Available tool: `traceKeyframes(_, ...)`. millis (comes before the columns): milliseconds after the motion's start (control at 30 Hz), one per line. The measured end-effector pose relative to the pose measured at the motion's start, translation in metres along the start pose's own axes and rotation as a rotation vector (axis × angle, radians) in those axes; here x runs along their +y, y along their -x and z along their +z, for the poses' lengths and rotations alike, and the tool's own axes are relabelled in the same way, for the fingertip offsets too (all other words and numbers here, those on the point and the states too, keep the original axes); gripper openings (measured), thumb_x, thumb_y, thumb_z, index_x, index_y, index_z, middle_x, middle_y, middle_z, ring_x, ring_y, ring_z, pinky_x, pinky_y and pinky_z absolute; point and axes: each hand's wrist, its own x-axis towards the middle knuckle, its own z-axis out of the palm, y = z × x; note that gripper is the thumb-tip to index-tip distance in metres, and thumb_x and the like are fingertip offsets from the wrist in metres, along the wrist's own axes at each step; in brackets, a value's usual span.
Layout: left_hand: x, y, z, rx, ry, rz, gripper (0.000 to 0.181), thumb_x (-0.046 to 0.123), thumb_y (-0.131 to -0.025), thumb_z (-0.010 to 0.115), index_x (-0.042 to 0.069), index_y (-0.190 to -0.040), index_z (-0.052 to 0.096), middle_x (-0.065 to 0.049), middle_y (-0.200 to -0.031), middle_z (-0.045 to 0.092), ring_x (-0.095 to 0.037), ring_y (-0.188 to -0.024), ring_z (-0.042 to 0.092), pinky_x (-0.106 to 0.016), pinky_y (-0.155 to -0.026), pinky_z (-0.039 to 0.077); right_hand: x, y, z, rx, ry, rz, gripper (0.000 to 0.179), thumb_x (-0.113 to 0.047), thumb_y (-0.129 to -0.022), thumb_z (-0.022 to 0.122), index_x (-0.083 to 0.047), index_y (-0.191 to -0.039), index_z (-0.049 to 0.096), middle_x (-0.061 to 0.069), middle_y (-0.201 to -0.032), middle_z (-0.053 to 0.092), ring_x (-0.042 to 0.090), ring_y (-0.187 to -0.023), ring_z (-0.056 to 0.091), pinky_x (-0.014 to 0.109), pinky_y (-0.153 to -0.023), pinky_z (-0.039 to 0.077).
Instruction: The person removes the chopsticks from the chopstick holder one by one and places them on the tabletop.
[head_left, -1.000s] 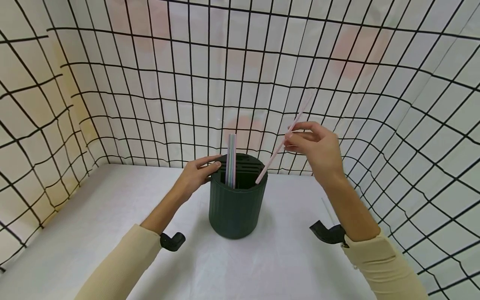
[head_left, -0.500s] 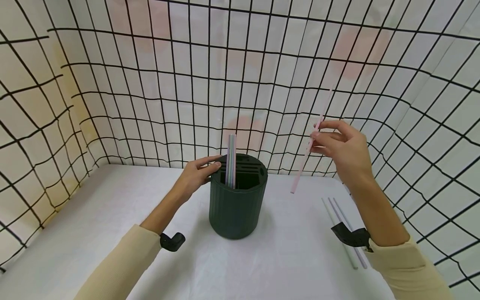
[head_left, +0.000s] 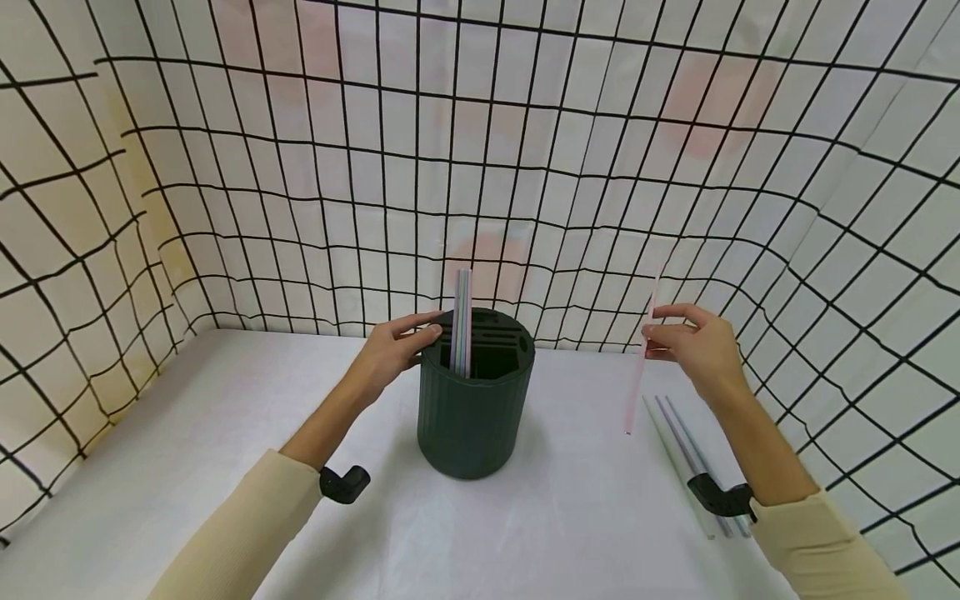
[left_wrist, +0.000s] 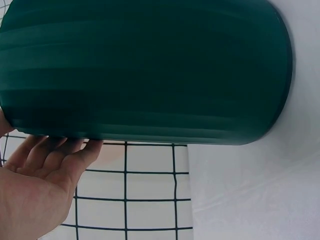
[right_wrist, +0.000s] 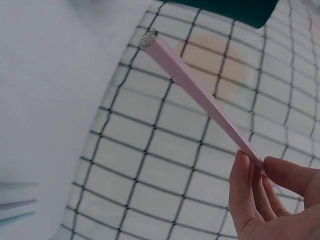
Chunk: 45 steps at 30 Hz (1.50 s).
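My left hand grips the upper left side of a dark green ribbed utensil holder, thumb at the rim. In the left wrist view the fingers go behind its wall. Several pastel chopsticks stand upright in the holder's front left opening. To the right, my right hand pinches a pink chopstick between thumb and fingertips, thick end down. The right wrist view shows this pink chopstick tapering toward the fingers, with a silvery patterned thick end. Its lower end hangs over the table.
Green, purple and blue chopsticks lie side by side on the white table at the right, partly hidden by the wrist mount. Black wire grid walls enclose the back and both sides.
My right hand has moved the pink chopstick from over the holder's right rim to the right, then lower, turning it closer to vertical. My left hand has stayed on the holder.
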Motion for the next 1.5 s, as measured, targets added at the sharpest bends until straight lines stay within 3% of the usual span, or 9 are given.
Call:
traceKeyframes(100,-0.001,0.000,0.000,-0.001,0.002,0.001,0.047,0.033,-0.102,0.063,0.017,-0.146,0.057,-0.014,-0.144,0.059,-0.028,-0.129,0.061,-0.044,-0.110,0.050,0.021,-0.003,-0.006,-0.012,0.069,0.043,0.044,-0.029,-0.098,0.069,-0.003,-0.132,0.058,-0.016,-0.084,0.074,0.011,-0.079,0.076,0.014,-0.076,0.059)
traceKeyframes(233,-0.002,-0.001,-0.001,0.001,0.004,0.001,0.048,0.033,-0.102,0.064,0.017,-0.147,0.057,-0.014,-0.144,0.059,-0.027,-0.129,0.061,-0.043,-0.110,0.050,0.046,-0.006,-0.013,-0.036,0.142,0.061,0.048,-0.029,-0.099,0.068,0.001,-0.136,0.057,-0.005,-0.094,0.075,0.013,-0.081,0.076,0.016,-0.075,0.059)
traceKeyframes(333,-0.002,-0.001,-0.001,0.012,0.003,-0.007,0.047,0.034,-0.101,0.064,0.019,-0.145,0.058,-0.011,-0.143,0.060,-0.025,-0.128,0.062,-0.042,-0.111,0.049,0.062,-0.008,-0.018,-0.066,0.175,0.067,0.046,-0.024,-0.100,0.067,0.005,-0.134,0.057,0.007,-0.100,0.076,0.011,-0.079,0.075,0.021,-0.074,0.062)
traceKeyframes(467,-0.003,-0.002,0.000,0.011,0.005,-0.014,0.045,0.035,-0.101,0.065,0.021,-0.144,0.060,-0.008,-0.142,0.061,-0.023,-0.128,0.062,-0.041,-0.111,0.049,0.081,-0.009,-0.023,-0.116,0.196,0.107,0.046,-0.017,-0.099,0.067,0.010,-0.135,0.056,0.012,-0.101,0.075,0.008,-0.077,0.072,0.025,-0.073,0.064)
traceKeyframes(667,-0.004,-0.002,0.000,0.011,0.003,-0.015,0.046,0.034,-0.101,0.064,0.019,-0.144,0.059,-0.009,-0.143,0.061,-0.024,-0.129,0.061,-0.042,-0.111,0.049,0.106,-0.009,-0.025,-0.183,0.181,0.159,0.049,-0.011,-0.097,0.068,0.014,-0.136,0.054,0.009,-0.099,0.076,0.008,-0.077,0.072,0.028,-0.072,0.064)
traceKeyframes(833,-0.004,-0.002,0.000,0.013,0.003,-0.020,0.046,0.034,-0.101,0.064,0.019,-0.144,0.060,-0.010,-0.142,0.061,-0.024,-0.129,0.062,-0.042,-0.111,0.049,0.130,-0.010,-0.024,-0.203,0.187,0.200,0.048,-0.012,-0.096,0.069,0.014,-0.135,0.055,0.002,-0.091,0.075,0.014,-0.077,0.073,0.029,-0.070,0.064)
traceKeyframes(1000,-0.003,-0.002,0.000,0.011,0.003,-0.019,0.046,0.034,-0.101,0.065,0.020,-0.144,0.060,-0.009,-0.142,0.061,-0.023,-0.129,0.062,-0.042,-0.111,0.049,0.152,-0.011,-0.023,-0.215,0.205,0.262,0.048,-0.014,-0.095,0.071,0.013,-0.133,0.058,0.004,-0.089,0.074,0.019,-0.078,0.073,0.029,-0.067,0.063)
traceKeyframes(1333,-0.003,-0.002,0.000,0.010,0.006,-0.014,0.045,0.033,-0.101,0.064,0.019,-0.144,0.059,-0.009,-0.143,0.061,-0.024,-0.129,0.062,-0.041,-0.111,0.049,0.171,-0.003,-0.019,-0.230,0.191,0.304,0.043,-0.008,-0.095,0.068,0.016,-0.129,0.058,0.016,-0.097,0.075,0.020,-0.077,0.072,0.031,-0.065,0.064)
traceKeyframes(1500,-0.002,-0.002,0.000,0.010,0.010,-0.014,0.045,0.033,-0.101,0.064,0.020,-0.144,0.059,-0.009,-0.142,0.061,-0.023,-0.128,0.062,-0.042,-0.111,0.049,0.180,-0.002,-0.015,-0.234,0.198,0.318,0.040,-0.006,-0.094,0.067,0.017,-0.125,0.060,0.011,-0.088,0.075,0.018,-0.073,0.071,0.031,-0.062,0.063)
